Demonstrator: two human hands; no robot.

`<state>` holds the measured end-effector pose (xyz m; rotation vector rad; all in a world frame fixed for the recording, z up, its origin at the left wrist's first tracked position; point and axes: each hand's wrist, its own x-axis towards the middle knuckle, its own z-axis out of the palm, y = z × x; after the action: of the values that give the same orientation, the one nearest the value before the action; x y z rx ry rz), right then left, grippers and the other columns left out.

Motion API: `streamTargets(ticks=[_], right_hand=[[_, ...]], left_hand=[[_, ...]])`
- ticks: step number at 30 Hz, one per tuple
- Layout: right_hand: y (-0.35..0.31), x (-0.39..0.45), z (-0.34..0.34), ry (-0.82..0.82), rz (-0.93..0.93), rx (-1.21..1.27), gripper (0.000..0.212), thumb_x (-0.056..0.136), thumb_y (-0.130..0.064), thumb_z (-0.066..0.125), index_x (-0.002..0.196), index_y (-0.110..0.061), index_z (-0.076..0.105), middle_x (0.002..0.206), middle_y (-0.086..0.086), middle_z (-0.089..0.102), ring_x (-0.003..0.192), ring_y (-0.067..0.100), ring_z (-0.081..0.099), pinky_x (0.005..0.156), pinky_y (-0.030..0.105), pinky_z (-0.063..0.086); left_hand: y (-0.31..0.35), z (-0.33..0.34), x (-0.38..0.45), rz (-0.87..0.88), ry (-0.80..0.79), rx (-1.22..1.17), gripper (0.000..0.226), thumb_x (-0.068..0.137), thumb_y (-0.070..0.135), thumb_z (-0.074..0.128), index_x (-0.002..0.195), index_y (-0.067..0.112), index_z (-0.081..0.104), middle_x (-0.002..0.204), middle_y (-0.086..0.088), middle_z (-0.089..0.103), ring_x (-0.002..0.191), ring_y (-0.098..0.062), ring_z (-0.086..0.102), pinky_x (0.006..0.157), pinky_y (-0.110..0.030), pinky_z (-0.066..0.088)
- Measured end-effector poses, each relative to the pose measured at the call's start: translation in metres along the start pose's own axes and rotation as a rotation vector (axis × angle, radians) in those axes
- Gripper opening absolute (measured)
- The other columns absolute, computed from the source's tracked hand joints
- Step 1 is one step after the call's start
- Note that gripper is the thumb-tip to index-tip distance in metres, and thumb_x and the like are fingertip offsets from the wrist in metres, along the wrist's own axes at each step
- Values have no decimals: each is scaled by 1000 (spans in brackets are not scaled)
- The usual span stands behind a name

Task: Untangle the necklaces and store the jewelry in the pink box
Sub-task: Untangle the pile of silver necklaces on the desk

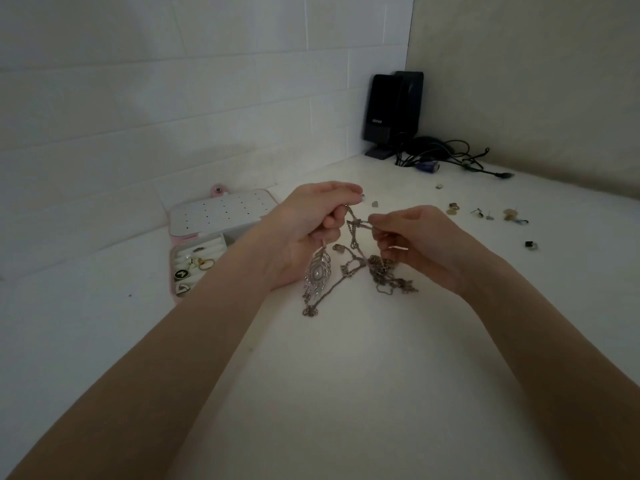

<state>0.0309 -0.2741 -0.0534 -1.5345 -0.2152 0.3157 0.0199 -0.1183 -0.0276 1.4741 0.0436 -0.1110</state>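
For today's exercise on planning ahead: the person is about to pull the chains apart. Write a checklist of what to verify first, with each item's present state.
1. Both hands on the chains: left hand and right hand each pinch a strand. Ok.
2. Tangle loosened: chains bunch on the table. Not ok.
3. Feather pendant free of the knot: hangs below the left grip, its chain's path unclear. Cannot tell.
4. Box open and ready: lid up, some rings inside. Ok.
5. Loose pieces away from the pull: lying off to the right. Ok.
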Motion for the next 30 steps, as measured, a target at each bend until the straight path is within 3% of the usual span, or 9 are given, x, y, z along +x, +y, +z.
streamTargets(ticks=[5,9,14,17,19,22,25,30], right_hand=[[-4,1,-5,30,-23,267,9,86,-7,61,87,1,64,74,6,63,60,10,55,57,18,49],[-6,1,-7,75,-19,390,3,84,-1,60,84,-1,63,71,7,63,58,10,53,52,15,47],[-5,1,-7,73,-29,365,6,83,3,60,85,-2,62,68,6,63,56,10,52,51,15,46],[-7,1,-9,37,-24,457,11,84,4,57,84,-7,59,70,8,61,57,10,52,51,16,46],[-8,0,-8,-13,-12,467,14,84,5,54,83,-8,58,71,8,59,57,11,51,51,16,46],[-7,-2,-5,-150,0,406,13,76,3,55,83,-7,58,69,7,57,57,11,51,52,17,46],[-9,-3,-5,-226,-2,383,10,75,1,53,76,-7,59,66,4,53,56,10,49,51,17,45],[-5,0,-9,-33,-48,235,20,88,0,46,77,-4,63,66,3,48,55,10,44,49,18,40]], left_hand=[[2,-3,-2,55,27,438,8,84,22,67,87,14,67,58,9,44,48,-3,35,41,-13,27],[-3,0,-6,145,8,600,14,85,28,66,84,15,72,47,19,46,38,-1,36,42,-12,27],[0,0,-7,202,42,627,18,88,32,61,78,20,71,34,16,38,35,-3,31,45,-17,24],[-1,0,-6,187,67,611,20,87,31,62,73,20,71,54,11,45,51,-4,33,50,-19,27],[-6,3,-3,210,77,669,18,85,27,63,72,17,70,66,0,49,50,-4,36,48,-15,28],[-13,6,1,304,139,812,15,86,23,61,74,16,65,65,3,54,52,-2,45,49,-13,34],[-12,2,3,276,155,655,12,87,26,63,83,17,69,62,8,51,53,-5,42,50,-18,33],[-2,-2,-4,185,72,518,9,87,27,63,87,23,71,43,23,49,52,-4,36,50,-16,28]])
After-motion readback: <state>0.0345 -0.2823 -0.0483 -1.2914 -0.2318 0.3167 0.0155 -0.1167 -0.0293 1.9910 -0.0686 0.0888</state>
